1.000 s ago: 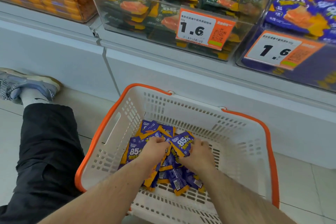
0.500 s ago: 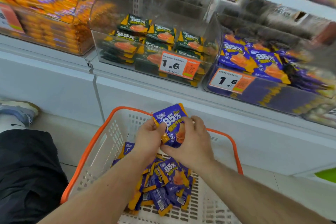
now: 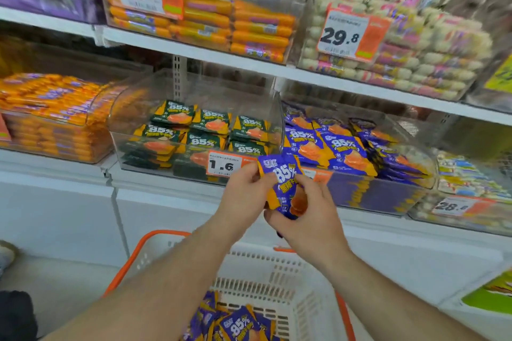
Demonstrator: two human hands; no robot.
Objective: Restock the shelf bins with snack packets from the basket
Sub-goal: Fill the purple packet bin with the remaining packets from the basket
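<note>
Nearest us, the white basket with the orange rim (image 3: 279,282) sits on the floor, and a heap of purple snack packets (image 3: 238,324) lies in its bottom, so we judge plenty of restocking is left. Above it, we hold a small stack of purple packets (image 3: 285,183) between both hands: our left hand (image 3: 243,196) pinches the stack's left edge with curled fingers, and our right hand (image 3: 307,219) curls around its lower right side. The stack hangs in front of the shelf edge, not yet in any bin. Just beyond, the clear bin of purple packets (image 3: 368,191) is already fairly full but has room on top; we judge it the target. The neighbouring bin of green packets (image 3: 194,135) lies to its left.
</note>
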